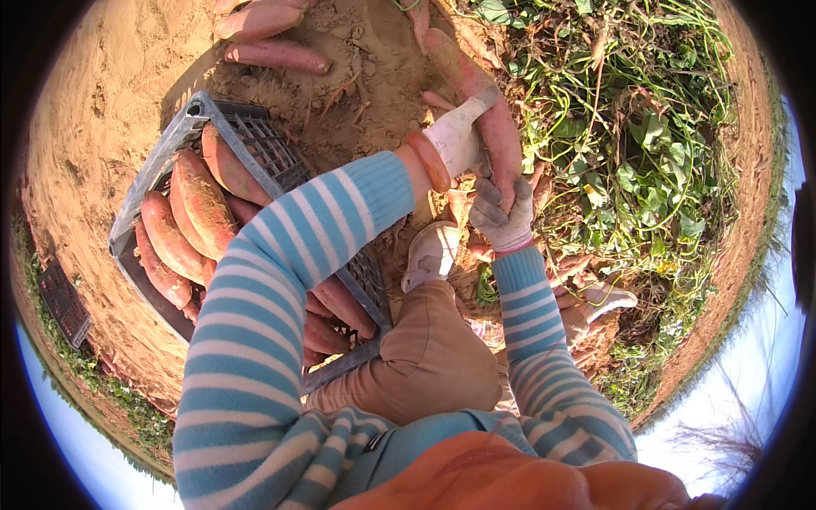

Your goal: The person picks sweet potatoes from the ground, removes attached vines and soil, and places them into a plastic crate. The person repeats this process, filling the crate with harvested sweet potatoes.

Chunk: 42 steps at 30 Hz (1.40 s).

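Observation:
A long, curved, reddish sweet potato (498, 137) is held between my two gloved hands. My left hand (458, 134), in a white knit glove with dirty fingertips, grips its middle from the left. My right hand (505, 217), gloved too, closes around its narrow lower end. A reddish-brown bangle (428, 161) circles my left wrist. Under my left arm stands a grey plastic crate (167, 150), tilted in the view and holding several large sweet potatoes (203, 197) dusted with soil. My left forearm hides part of the crate.
Several sweet potatoes (277, 56) lie on sandy soil (357, 25) beyond the crate. Green vines (637, 140) are heaped on the right. My shoes (433, 252) rest close below my hands and at the vines' edge. Another crate (65, 304) lies far left.

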{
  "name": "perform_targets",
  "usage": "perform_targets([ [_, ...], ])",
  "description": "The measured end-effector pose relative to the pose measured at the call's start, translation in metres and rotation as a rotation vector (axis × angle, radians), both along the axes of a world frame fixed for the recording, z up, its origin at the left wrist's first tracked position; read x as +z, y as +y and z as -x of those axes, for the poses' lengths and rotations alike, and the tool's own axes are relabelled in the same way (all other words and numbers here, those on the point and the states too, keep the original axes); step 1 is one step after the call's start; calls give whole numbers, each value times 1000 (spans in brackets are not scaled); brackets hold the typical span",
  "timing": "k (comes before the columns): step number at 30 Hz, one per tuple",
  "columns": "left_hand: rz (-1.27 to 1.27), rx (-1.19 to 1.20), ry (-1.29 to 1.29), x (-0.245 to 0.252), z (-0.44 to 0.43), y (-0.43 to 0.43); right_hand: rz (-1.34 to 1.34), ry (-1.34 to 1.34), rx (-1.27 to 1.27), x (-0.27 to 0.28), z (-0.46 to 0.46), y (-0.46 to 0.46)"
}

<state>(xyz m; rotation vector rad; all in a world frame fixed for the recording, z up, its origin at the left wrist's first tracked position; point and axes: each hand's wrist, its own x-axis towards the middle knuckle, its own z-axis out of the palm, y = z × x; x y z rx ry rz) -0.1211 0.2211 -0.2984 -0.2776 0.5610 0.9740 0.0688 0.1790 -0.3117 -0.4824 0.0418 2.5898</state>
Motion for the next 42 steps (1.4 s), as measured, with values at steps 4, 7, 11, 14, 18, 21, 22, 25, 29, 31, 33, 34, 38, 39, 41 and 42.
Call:
perform_targets([
  [4, -65, 27, 674, -8, -10, -5, -262, -653, -117, 6, 36, -7],
  [7, -283, -32, 996, -6, -10, -4, -617, -1303, -24, 5, 51, 7],
  [11, -393, -292, 1236, -4, -4, -1, -526, -1249, -65, 20, 44, 12],
  [14, -416, -631, 1309, 18, 7, 6, -444, -1199, -36, 19, 30, 5],
  [18, -687, -660, 1302, 4, 11, 6, -458, -1208, -60, 28, 22, 4],
  [21, -420, -388, 1067, 14, 16, 6, -459, -1327, -110, 22, 12, 7],
  [22, -238, -276, 956, 24, 19, 6, -470, -1423, -77, 26, 12, 10],
  [25, -83, 159, 1088, -2, 27, 17, -818, -1817, 25, 26, 14, 13],
  [29, 8, 69, 1232, -17, 28, 22, -911, -1746, 74, 38, 17, 7],
  [31, -7, 350, 980, -32, 23, 26, -710, -1562, 73, 41, 18, 15],
  [33, 107, 444, 684, -25, 22, 21, -638, -1330, -71, 39, 32, 24],
  [34, 156, 485, 520, -18, 19, 20, -636, -1305, -65, 44, 41, 36],
  [38, 163, 332, 757, -74, -25, 15, -755, -1296, 108, 73, 114, 96],
  [39, 91, 238, 666, -59, -24, 4, -790, -1251, 171, 74, 137, 110],
  [41, 91, 89, 729, -21, -32, -10, -803, -1173, 266, 50, 178, 138],
  [42, 25, 75, 615, -11, -33, -11, -833, -1138, 298, 50, 205, 142],
])
